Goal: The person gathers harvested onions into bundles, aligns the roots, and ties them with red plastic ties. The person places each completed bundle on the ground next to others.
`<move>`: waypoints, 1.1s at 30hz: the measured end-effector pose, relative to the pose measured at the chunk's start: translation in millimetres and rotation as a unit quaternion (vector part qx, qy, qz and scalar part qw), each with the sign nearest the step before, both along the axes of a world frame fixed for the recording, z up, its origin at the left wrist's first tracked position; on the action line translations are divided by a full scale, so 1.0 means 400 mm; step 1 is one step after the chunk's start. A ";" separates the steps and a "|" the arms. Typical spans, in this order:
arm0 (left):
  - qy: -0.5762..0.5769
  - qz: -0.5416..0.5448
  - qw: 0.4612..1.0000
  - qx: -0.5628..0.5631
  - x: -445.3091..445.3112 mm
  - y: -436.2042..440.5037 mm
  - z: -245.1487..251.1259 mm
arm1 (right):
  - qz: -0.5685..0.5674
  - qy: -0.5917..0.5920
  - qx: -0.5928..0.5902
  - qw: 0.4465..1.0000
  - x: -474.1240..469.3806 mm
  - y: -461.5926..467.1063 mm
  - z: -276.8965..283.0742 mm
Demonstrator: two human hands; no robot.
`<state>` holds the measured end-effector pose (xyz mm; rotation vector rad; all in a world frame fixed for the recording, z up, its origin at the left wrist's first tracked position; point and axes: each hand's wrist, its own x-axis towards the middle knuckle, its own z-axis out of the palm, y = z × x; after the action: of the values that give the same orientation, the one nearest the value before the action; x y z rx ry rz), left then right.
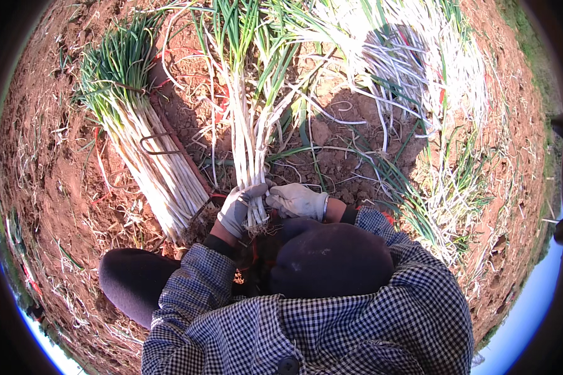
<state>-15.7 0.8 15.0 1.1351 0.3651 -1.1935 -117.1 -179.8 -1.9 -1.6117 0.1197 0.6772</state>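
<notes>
My left hand (240, 206), in a pale work glove, is closed around the lower white stalks of a small bunch of green onions (245, 136), just above the roots. The bunch stretches away from me, its green leaves at the far end. My right hand (296, 201), gloved too, is at the right side of the same stalks with its fingers bent; whether it pinches a stalk cannot be made out. To the left lies a large, neatly aligned bundle of green onions (155, 164), a bent metal rod (157, 144) resting on it.
A big heap of loose green onions (460, 70) lies at the upper right, and a smaller pile of leafy stalks (450, 201) to the right. Red strips (223, 105) and stray stalks are scattered on the reddish soil (51, 164). My knees (333, 258) flank the hands.
</notes>
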 end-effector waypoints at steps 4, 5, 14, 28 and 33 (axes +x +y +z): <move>-0.034 0.103 0.981 -0.158 0.077 0.015 0.081 | -0.195 -0.100 -0.151 0.964 0.076 -0.196 0.009; -0.058 0.127 0.969 -0.202 0.097 0.025 0.108 | -0.255 -0.174 -0.371 0.876 0.083 -0.272 -0.005; 0.082 0.129 0.969 -0.194 0.063 0.026 0.056 | -0.019 0.046 -0.656 0.753 0.065 -0.477 -0.112; 0.083 0.068 0.993 0.044 -0.035 0.062 -0.055 | -0.092 0.117 0.135 0.980 0.014 0.045 -0.001; 0.023 0.004 0.997 0.074 -0.030 0.078 -0.028 | -0.085 0.225 0.178 0.954 0.039 0.074 0.002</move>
<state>-27.5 32.1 4.0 1.2338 0.5004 -1.2029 -101.3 -150.3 -1.0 -1.0695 0.4403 0.8691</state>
